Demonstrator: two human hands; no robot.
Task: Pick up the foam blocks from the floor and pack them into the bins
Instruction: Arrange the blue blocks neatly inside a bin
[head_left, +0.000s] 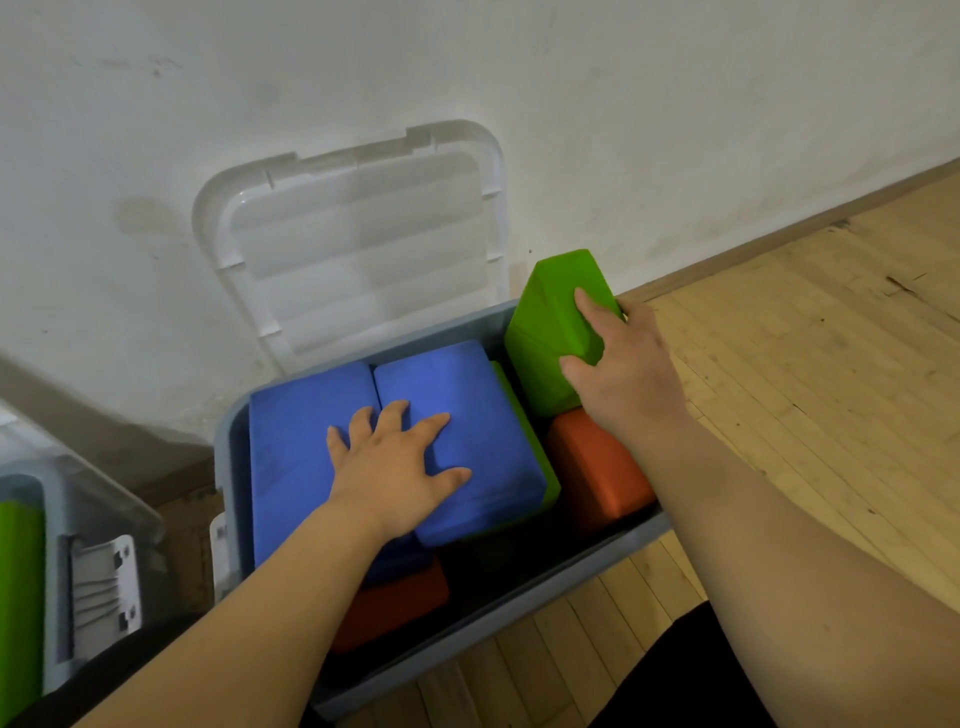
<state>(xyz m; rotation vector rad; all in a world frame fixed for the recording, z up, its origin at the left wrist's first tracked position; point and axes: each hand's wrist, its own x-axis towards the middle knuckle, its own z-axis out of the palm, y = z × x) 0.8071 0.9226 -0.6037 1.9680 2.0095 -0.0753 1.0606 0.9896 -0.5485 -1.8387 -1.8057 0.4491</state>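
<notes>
The bin (519, 608) is nearly full, with blue blocks (467, 395) on top and orange blocks (597, 467) beneath. The left hand (395, 467) lies spread and flat on a blue one, pressing it down. The right hand (623, 374) grips the green block (545, 332), tilted at the bin's far right corner, not yet seated. A second bin (52, 519) at left holds more green. No loose blocks show on the floor (805, 364), so packing looks close to done.

Bin (519, 608) on floor (805, 364), before wall (519, 62); lid (363, 234) propped behind it; 2 blocks (291, 441) side by side inside; 2nd bin (54, 545) left.
</notes>
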